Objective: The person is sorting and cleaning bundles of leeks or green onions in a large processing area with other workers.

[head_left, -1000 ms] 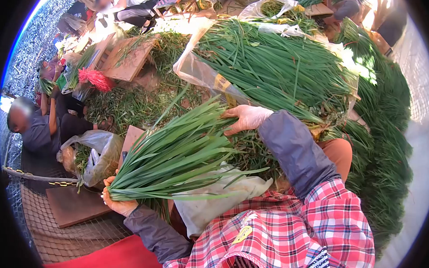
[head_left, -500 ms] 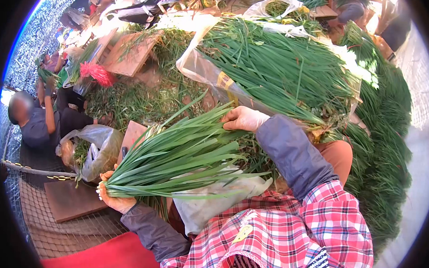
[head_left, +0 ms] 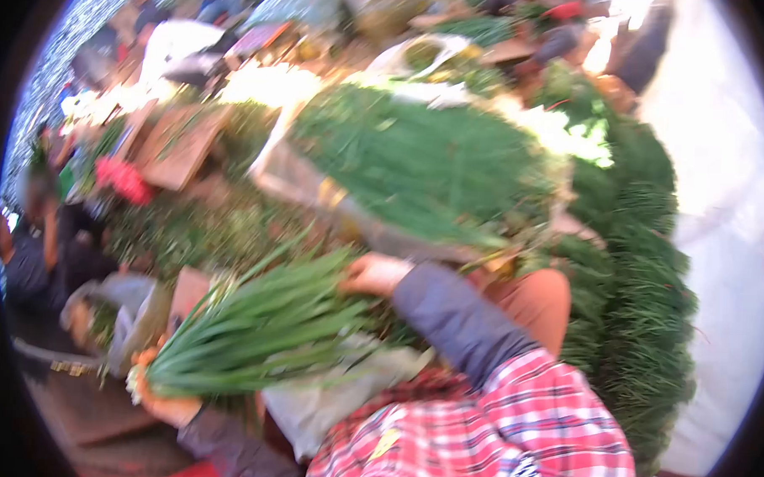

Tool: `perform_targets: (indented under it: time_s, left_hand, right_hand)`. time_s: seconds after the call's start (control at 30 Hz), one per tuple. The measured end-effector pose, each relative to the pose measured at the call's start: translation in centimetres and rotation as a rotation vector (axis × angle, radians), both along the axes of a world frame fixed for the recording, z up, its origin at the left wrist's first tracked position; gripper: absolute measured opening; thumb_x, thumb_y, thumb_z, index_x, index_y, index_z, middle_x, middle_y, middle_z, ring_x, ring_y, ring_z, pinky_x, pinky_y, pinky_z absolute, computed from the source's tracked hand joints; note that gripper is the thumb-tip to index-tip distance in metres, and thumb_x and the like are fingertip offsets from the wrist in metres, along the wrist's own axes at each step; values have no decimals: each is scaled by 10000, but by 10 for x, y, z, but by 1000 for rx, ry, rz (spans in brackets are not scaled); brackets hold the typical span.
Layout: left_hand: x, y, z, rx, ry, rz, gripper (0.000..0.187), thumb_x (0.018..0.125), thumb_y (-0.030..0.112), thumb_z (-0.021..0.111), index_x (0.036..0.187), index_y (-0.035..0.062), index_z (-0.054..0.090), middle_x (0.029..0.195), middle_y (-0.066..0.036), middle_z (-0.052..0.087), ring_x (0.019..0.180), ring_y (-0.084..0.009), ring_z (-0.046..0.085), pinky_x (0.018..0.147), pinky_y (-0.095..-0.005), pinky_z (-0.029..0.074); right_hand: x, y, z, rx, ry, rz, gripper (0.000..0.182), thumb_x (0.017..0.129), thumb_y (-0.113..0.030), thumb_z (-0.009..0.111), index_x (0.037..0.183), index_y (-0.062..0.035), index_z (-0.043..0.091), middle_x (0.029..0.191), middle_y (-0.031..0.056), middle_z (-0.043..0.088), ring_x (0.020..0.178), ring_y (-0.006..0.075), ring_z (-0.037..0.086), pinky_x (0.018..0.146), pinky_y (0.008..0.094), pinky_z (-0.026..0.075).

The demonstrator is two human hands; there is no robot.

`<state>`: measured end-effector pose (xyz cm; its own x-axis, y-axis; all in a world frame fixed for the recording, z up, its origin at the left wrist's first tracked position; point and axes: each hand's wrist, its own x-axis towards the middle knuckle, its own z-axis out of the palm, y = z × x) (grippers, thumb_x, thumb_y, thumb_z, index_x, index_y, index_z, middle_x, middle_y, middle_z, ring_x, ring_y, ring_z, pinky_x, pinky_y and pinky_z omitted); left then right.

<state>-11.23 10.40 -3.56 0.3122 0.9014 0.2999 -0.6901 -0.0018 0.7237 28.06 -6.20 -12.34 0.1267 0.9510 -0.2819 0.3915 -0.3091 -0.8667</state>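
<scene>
A thick bunch of garlic chives (head_left: pixel 257 331) lies fanned out in front of me, its long flat green leaves pointing up and to the right. My left hand (head_left: pixel 170 408) is closed around the pale root end at the lower left. At the leaf tips, my right hand (head_left: pixel 376 274) is closed, thumb and fingers pinching some leaf ends; blur hides exactly how many. Below the bunch, a whitish plastic sheet (head_left: pixel 309 412) covers part of my lap. A small board (head_left: pixel 190 295) shows just behind the bunch.
Beyond my hands a large heap of chives (head_left: pixel 418 164) rests on a plastic sheet. Rows of chive bunches (head_left: pixel 649 307) line the right side. Loose trimmings (head_left: pixel 206 211) cover the ground. A plastic bag (head_left: pixel 135 314) and a seated person (head_left: pixel 41 252) are at left; other people sit farther back.
The view has swung, so the scene sits farther left and lower, and it is blurred. Both hands still hold the chives in much the same pose.
</scene>
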Motion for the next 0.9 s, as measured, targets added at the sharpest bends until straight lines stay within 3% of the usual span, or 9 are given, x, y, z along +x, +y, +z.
perform_targets:
  time_s: [0.17, 0.23, 0.3, 0.43, 0.47, 0.53, 0.6, 0.7, 0.9]
  left_hand:
    - [6, 1, 15, 101, -89, -191, 338, 918, 253, 426, 1174, 37, 470, 1071, -91, 555, 1146, -257, 477, 1103, -471, 250]
    - [25, -19, 32, -86, 9, 230, 457, 784, 336, 599, 1110, 31, 499, 1093, -141, 534, 977, -313, 544, 823, -468, 447]
    - [28, -13, 29, -63, -62, 96, 403, 823, 320, 549, 1113, 41, 509, 1100, -135, 544, 1029, -308, 526, 890, -474, 409]
    - [4, 22, 10, -1, -148, -167, 322, 902, 287, 449, 1119, 63, 530, 1112, -122, 564, 1132, -298, 491, 1022, -485, 335]
    - [-6, 28, 8, 14, -154, -214, 310, 922, 279, 424, 1120, 68, 536, 1115, -119, 569, 1158, -296, 482, 1056, -487, 316]
    - [-6, 35, 20, -114, -40, 1, 333, 893, 283, 444, 1079, 51, 593, 1149, -132, 565, 1116, -318, 515, 995, -464, 385]
    - [3, 49, 25, -159, 122, 298, 368, 876, 299, 419, 1058, 43, 611, 1083, -150, 606, 1028, -311, 566, 907, -450, 456]
    - [22, 59, 30, -333, 43, 350, 282, 843, 226, 484, 984, 24, 622, 979, -141, 624, 932, -278, 594, 861, -407, 482]
    - [36, 69, 15, -331, -128, 411, 168, 799, 169, 540, 860, 21, 594, 902, -95, 626, 893, -232, 596, 856, -389, 484]
  right_hand:
    - [-16, 6, -48, 170, 129, -76, 281, 759, -248, 654, 961, -52, 671, 879, 138, 675, 819, 227, 638, 782, 344, 491]
    - [-21, 2, -47, 151, 12, -232, 267, 773, -223, 645, 964, -39, 671, 885, 144, 680, 817, 221, 641, 784, 340, 492]
    - [-22, 11, -68, 106, 485, -462, 219, 803, -182, 640, 927, -4, 670, 723, 75, 631, 643, 169, 559, 614, 329, 455]
    - [1, 0, -107, 146, 764, -832, 163, 836, -168, 630, 875, -14, 670, 595, 18, 544, 512, 128, 458, 488, 304, 383]
    - [8, -18, -91, 33, 658, -692, 201, 863, -205, 632, 903, -11, 666, 718, 25, 616, 609, 101, 528, 552, 233, 430]
    - [13, -46, -76, -136, -95, -185, 321, 823, -383, 638, 974, -110, 711, 844, 86, 691, 772, 211, 640, 730, 345, 503]
    - [7, -57, -36, -314, -293, -59, 310, 777, -410, 658, 927, -147, 727, 876, 89, 694, 811, 223, 644, 777, 372, 497]
    - [25, -70, -68, -48, -186, -138, 213, 787, -239, 657, 928, -90, 714, 839, 101, 689, 710, 200, 640, 689, 355, 514]
    - [8, -79, 41, -106, 320, -54, 220, 832, -95, 620, 1026, 3, 654, 812, 80, 669, 748, 139, 621, 712, 272, 498]
